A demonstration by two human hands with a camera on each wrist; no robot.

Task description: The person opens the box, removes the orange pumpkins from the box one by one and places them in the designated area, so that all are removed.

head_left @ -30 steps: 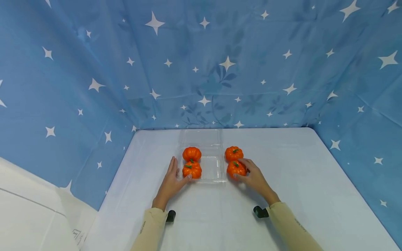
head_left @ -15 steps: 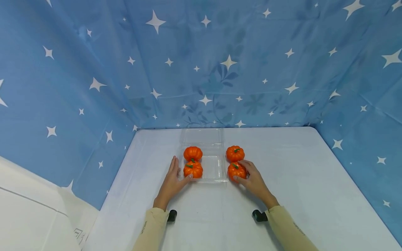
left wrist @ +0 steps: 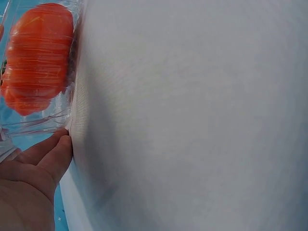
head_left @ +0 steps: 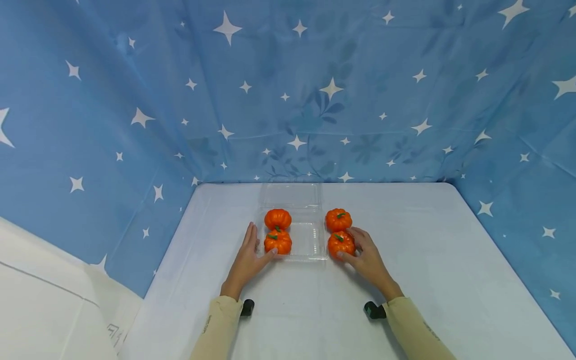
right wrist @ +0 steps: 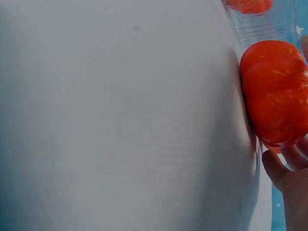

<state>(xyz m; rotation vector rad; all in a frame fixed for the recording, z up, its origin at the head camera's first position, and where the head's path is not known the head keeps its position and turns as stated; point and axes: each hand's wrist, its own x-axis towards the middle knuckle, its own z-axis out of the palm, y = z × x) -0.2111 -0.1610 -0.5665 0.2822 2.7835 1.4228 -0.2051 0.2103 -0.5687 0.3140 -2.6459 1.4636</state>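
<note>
A clear plastic clamshell box (head_left: 308, 240) lies on the table, its lid (head_left: 291, 194) folded back toward the far edge. On its left side sit two orange toy pumpkins, a rear one (head_left: 277, 219) and a front one (head_left: 278, 243), both with green stems. My left hand (head_left: 246, 261) rests against the box's left side, fingers straight, thumb at the front rim. Just right of the box are two more pumpkins, one behind (head_left: 338, 220) and one in front (head_left: 340, 244). My right hand (head_left: 368, 257) grips the front one from the right, with fingers and thumb around it (right wrist: 274, 91).
The white table (head_left: 427, 240) runs out to both sides. A blue star-patterned curtain (head_left: 288, 90) hangs behind and beside it. A white surface (head_left: 45, 300) shows at the lower left. Dark wrist-worn pieces (head_left: 374, 310) stick out by the sleeves.
The head view has shifted slightly. Both hands, the box and the pumpkins keep their places relative to each other.
</note>
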